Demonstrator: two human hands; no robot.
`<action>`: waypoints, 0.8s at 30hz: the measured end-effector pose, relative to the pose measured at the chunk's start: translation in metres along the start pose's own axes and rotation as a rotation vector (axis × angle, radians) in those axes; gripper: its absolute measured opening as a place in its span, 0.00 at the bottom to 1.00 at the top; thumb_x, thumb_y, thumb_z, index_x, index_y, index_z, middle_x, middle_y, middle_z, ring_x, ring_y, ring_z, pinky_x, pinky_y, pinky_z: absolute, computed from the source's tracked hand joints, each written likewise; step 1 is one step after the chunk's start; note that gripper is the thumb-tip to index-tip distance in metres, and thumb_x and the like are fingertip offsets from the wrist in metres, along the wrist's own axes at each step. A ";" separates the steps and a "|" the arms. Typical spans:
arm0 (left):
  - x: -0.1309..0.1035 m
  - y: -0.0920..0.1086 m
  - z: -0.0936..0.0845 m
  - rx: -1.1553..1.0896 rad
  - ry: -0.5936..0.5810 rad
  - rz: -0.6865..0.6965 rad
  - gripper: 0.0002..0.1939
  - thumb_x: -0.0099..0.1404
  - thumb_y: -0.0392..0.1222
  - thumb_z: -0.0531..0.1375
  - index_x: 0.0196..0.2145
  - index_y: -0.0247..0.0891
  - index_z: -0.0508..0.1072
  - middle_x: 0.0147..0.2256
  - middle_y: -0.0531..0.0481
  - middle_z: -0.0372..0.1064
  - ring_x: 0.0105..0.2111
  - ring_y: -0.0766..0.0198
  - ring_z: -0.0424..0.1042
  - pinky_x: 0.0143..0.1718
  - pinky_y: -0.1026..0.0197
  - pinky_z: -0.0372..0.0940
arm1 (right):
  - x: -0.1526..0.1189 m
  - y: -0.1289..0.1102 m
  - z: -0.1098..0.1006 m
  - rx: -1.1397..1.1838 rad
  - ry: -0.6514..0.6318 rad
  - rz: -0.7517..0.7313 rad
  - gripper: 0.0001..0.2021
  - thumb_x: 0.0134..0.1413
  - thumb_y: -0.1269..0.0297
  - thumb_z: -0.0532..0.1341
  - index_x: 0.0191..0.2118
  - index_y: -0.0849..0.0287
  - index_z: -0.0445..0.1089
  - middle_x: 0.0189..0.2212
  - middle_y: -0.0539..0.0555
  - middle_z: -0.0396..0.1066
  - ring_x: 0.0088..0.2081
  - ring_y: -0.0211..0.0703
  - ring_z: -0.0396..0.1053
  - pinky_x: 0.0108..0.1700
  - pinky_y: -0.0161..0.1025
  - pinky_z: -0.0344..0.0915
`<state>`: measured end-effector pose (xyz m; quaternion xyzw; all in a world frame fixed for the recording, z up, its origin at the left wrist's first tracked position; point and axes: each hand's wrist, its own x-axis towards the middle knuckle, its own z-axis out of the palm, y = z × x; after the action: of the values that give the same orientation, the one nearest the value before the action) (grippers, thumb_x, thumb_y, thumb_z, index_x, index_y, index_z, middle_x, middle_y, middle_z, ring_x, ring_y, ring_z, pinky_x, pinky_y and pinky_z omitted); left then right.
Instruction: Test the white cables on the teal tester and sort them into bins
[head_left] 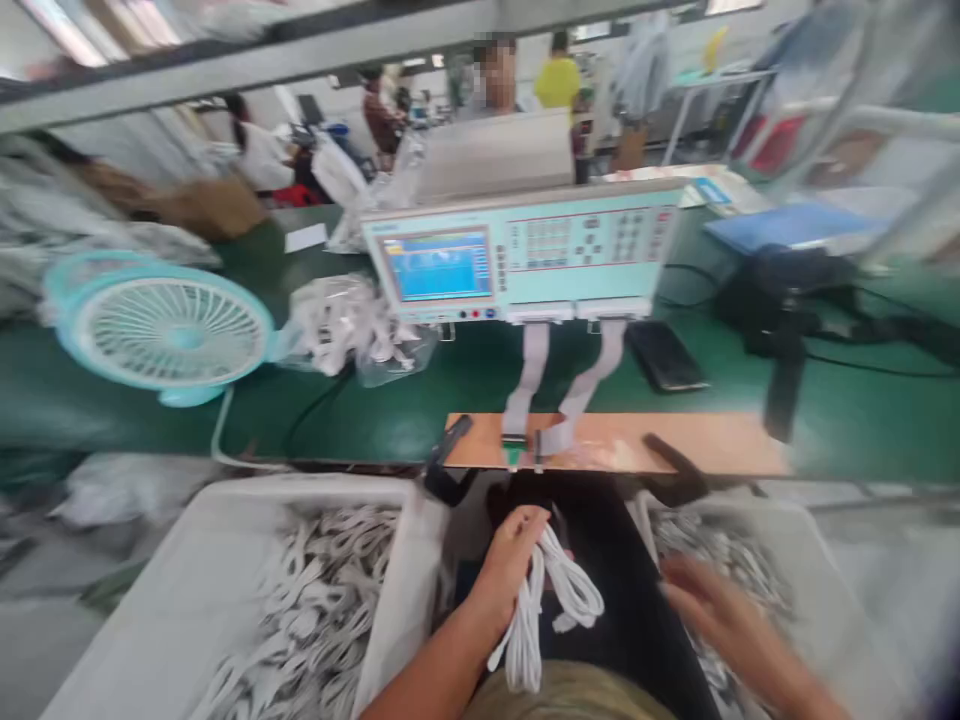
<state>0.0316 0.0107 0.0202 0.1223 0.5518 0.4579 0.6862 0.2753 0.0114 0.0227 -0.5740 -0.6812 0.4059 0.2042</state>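
My left hand (516, 555) is closed around coiled white cables (529, 625), held over my lap with loops hanging on both sides of the fingers. To the right, my right hand (701, 600) is smeared by motion above the right white bin (832, 590), which has more cables (720, 550) in it; whether it holds anything does not show. In front of me a tester with a screen (517, 255) stands on the green bench. Two grey ribbon cables (592, 385) run from it to small connectors (514, 450) on a wooden board (615, 440) at the bench edge.
A left white bin (225, 510) holds many bundled cables. On the bench are a turquoise fan (172, 330), bagged white cables (345, 325), a black phone (666, 357), a black strap bag (787, 290) and a blue folder (795, 225). People are at work behind.
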 end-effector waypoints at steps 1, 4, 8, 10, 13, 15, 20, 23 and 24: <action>0.001 -0.002 0.003 0.072 -0.007 0.008 0.20 0.52 0.57 0.61 0.36 0.41 0.65 0.21 0.59 0.61 0.21 0.62 0.70 0.16 0.66 0.62 | 0.002 -0.004 0.007 0.124 -0.087 -0.018 0.12 0.54 0.53 0.59 0.39 0.54 0.69 0.35 0.53 0.72 0.36 0.47 0.70 0.37 0.39 0.69; 0.001 -0.007 0.007 0.347 0.009 0.135 0.17 0.57 0.56 0.58 0.35 0.40 0.67 0.21 0.58 0.62 0.18 0.67 0.65 0.15 0.68 0.59 | 0.021 -0.028 0.043 0.390 -0.322 -0.076 0.10 0.58 0.57 0.55 0.38 0.57 0.66 0.31 0.51 0.69 0.32 0.42 0.66 0.33 0.36 0.64; -0.005 -0.004 0.002 0.643 -0.028 0.390 0.14 0.60 0.48 0.57 0.41 0.39 0.71 0.36 0.48 0.71 0.36 0.61 0.70 0.39 0.60 0.64 | 0.037 -0.047 0.078 0.536 -0.359 -0.091 0.13 0.48 0.61 0.64 0.37 0.60 0.64 0.29 0.48 0.65 0.29 0.38 0.60 0.32 0.34 0.58; -0.010 0.000 -0.004 0.714 -0.094 0.427 0.19 0.62 0.46 0.55 0.50 0.39 0.68 0.47 0.44 0.68 0.47 0.57 0.66 0.50 0.56 0.59 | 0.037 -0.046 0.083 0.681 -0.379 -0.063 0.14 0.46 0.60 0.64 0.37 0.60 0.64 0.30 0.48 0.64 0.31 0.38 0.60 0.34 0.34 0.58; -0.019 0.005 -0.013 0.754 -0.109 0.444 0.24 0.64 0.46 0.53 0.57 0.41 0.60 0.51 0.43 0.63 0.45 0.58 0.67 0.50 0.55 0.59 | 0.034 -0.038 0.081 0.990 -0.443 0.083 0.14 0.47 0.58 0.63 0.36 0.61 0.66 0.27 0.48 0.63 0.28 0.36 0.59 0.30 0.33 0.57; -0.026 0.006 -0.019 0.806 -0.093 0.521 0.22 0.64 0.46 0.53 0.55 0.43 0.62 0.47 0.46 0.65 0.38 0.61 0.69 0.46 0.56 0.61 | 0.033 -0.035 0.079 1.147 -0.385 0.216 0.13 0.46 0.59 0.62 0.36 0.61 0.67 0.23 0.47 0.62 0.24 0.35 0.58 0.25 0.31 0.55; -0.037 -0.008 -0.019 1.057 -0.280 0.773 0.16 0.56 0.45 0.63 0.43 0.42 0.71 0.37 0.48 0.68 0.37 0.58 0.68 0.40 0.57 0.63 | 0.033 -0.039 0.084 1.256 -0.207 0.342 0.10 0.43 0.61 0.62 0.33 0.62 0.68 0.21 0.47 0.62 0.22 0.36 0.58 0.23 0.31 0.53; -0.036 -0.024 -0.011 1.119 -0.303 0.879 0.09 0.58 0.43 0.62 0.38 0.40 0.72 0.33 0.47 0.71 0.35 0.58 0.68 0.37 0.58 0.63 | 0.031 -0.043 0.089 1.245 -0.153 0.335 0.10 0.44 0.60 0.63 0.30 0.62 0.68 0.23 0.48 0.62 0.25 0.36 0.59 0.26 0.31 0.55; -0.035 -0.028 -0.008 1.125 -0.299 0.905 0.06 0.59 0.41 0.60 0.36 0.40 0.73 0.32 0.48 0.71 0.34 0.59 0.68 0.36 0.58 0.63 | 0.031 -0.043 0.090 1.243 -0.150 0.326 0.11 0.45 0.59 0.63 0.30 0.62 0.67 0.23 0.48 0.62 0.26 0.36 0.59 0.27 0.31 0.55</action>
<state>0.0394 -0.0338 0.0212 0.7328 0.4992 0.3223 0.3316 0.1739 0.0111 -0.0021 -0.4149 -0.2355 0.7894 0.3863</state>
